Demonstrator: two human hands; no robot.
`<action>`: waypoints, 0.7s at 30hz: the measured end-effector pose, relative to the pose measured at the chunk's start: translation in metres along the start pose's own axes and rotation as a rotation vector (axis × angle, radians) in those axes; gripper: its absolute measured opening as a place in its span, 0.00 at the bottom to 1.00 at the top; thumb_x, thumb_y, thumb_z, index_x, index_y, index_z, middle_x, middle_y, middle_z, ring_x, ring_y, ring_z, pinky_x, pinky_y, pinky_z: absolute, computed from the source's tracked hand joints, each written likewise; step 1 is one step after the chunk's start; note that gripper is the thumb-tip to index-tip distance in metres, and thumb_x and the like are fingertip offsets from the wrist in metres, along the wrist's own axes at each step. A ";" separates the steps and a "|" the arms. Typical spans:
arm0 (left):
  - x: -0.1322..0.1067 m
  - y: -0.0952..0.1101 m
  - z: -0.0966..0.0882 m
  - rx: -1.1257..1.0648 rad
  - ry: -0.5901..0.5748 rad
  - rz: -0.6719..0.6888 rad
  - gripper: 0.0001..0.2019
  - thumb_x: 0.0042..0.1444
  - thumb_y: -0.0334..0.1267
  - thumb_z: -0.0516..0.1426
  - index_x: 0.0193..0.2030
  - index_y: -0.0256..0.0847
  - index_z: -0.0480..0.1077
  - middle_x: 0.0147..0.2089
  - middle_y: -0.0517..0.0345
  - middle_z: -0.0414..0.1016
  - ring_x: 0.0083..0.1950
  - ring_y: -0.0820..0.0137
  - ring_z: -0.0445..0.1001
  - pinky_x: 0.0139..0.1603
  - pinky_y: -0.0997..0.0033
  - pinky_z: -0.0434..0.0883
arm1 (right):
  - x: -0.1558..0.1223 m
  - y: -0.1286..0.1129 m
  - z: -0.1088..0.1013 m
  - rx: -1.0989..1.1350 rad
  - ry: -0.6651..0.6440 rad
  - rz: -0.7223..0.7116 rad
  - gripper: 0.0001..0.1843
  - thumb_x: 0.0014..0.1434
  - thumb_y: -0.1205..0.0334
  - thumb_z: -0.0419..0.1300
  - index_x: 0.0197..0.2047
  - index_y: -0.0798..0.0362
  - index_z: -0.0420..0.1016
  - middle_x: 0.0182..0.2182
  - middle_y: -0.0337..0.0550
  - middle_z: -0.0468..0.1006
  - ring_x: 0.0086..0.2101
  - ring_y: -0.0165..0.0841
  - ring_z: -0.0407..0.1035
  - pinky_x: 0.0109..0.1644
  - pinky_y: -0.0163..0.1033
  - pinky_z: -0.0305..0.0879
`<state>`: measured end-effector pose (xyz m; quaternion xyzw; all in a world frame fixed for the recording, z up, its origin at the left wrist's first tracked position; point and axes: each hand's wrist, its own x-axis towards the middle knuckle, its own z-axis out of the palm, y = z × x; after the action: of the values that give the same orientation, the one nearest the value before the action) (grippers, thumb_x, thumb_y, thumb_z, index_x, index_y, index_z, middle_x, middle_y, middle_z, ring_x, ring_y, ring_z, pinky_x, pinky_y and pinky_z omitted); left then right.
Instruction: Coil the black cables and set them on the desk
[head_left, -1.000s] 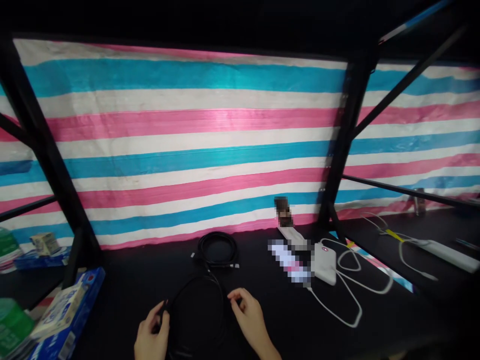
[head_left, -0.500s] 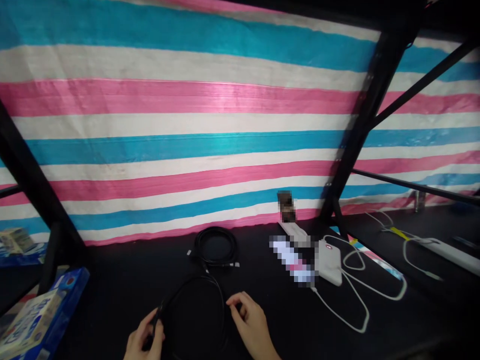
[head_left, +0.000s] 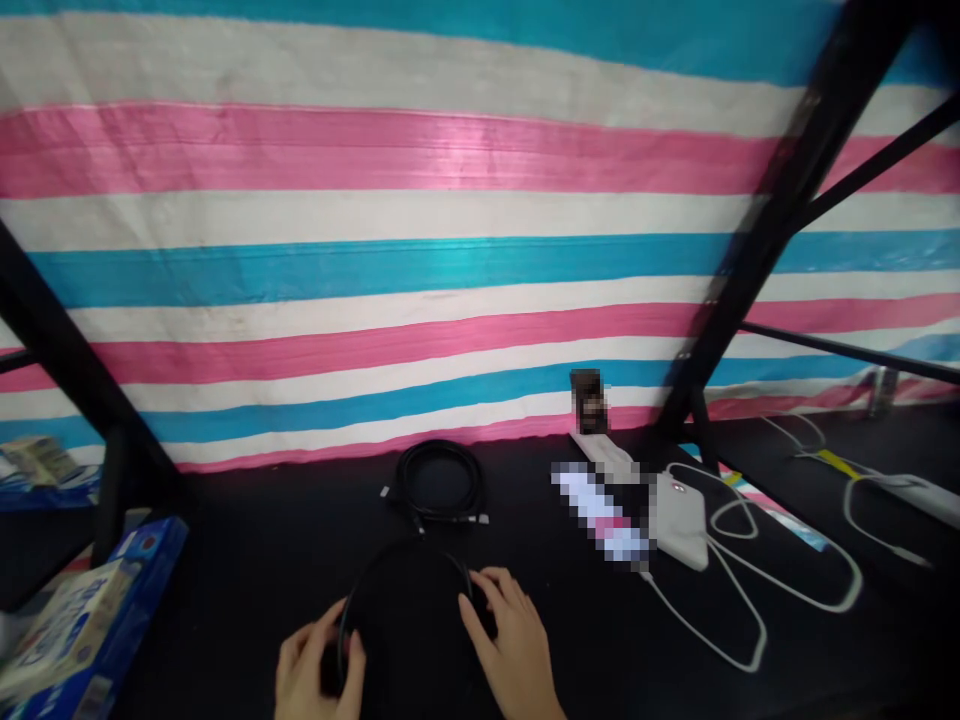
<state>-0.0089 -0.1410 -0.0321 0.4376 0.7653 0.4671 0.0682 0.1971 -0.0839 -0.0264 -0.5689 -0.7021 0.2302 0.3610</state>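
A black cable (head_left: 454, 562) arches in a loop between my two hands, low in the head view. My left hand (head_left: 319, 660) is closed around the left side of the loop, with the thumb and fingers on either side of it. On the right side, my right hand (head_left: 514, 640) has its thumb and fingertips closed on the same cable. The loop's lower part fades into the dark table and cannot be made out. Just beyond the loop lies a second, coiled black cable (head_left: 439, 447), flat on the table, with light-coloured plug ends showing.
On the black table (head_left: 247, 580), a white power bank (head_left: 682, 525) with white cords lies to the right, beside a blurred-out lit object (head_left: 600, 515). Blue and cream packages (head_left: 75, 630) sit at left. Black frame posts (head_left: 757, 240) stand before a striped sheet (head_left: 360, 215).
My right hand has moved onto the right side of the cable loop, where it was apart from it before. My left hand still grips the left side. The view has shifted slightly.
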 end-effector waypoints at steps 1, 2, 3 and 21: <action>0.004 -0.005 0.002 0.044 -0.055 0.038 0.21 0.45 0.54 0.53 0.41 0.45 0.72 0.40 0.51 0.73 0.45 0.56 0.69 0.46 0.55 0.68 | 0.000 0.001 0.001 -0.035 -0.001 -0.036 0.17 0.58 0.51 0.54 0.49 0.43 0.71 0.44 0.44 0.72 0.42 0.40 0.68 0.47 0.44 0.63; 0.008 -0.010 0.003 0.092 -0.047 0.051 0.19 0.44 0.52 0.53 0.39 0.44 0.73 0.40 0.50 0.73 0.44 0.55 0.68 0.46 0.53 0.67 | -0.001 0.002 0.001 -0.062 -0.002 -0.067 0.18 0.56 0.51 0.55 0.50 0.43 0.70 0.45 0.45 0.71 0.44 0.42 0.67 0.48 0.46 0.61; 0.011 -0.013 0.004 0.134 -0.047 0.055 0.18 0.45 0.51 0.52 0.37 0.44 0.73 0.41 0.50 0.74 0.44 0.54 0.68 0.45 0.52 0.66 | -0.001 0.003 0.002 -0.078 -0.007 -0.092 0.20 0.55 0.52 0.57 0.51 0.43 0.69 0.45 0.45 0.71 0.46 0.43 0.66 0.49 0.47 0.61; 0.015 -0.017 0.005 -0.026 -0.127 0.083 0.28 0.45 0.58 0.55 0.47 0.42 0.70 0.30 0.57 0.74 0.30 0.65 0.70 0.37 0.64 0.68 | -0.001 0.010 0.003 0.401 -0.008 -0.085 0.20 0.61 0.59 0.50 0.57 0.47 0.62 0.51 0.47 0.70 0.49 0.37 0.65 0.49 0.41 0.64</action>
<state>-0.0257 -0.1291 -0.0435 0.4968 0.7344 0.4508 0.1029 0.2012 -0.0820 -0.0361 -0.4545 -0.6670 0.3522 0.4738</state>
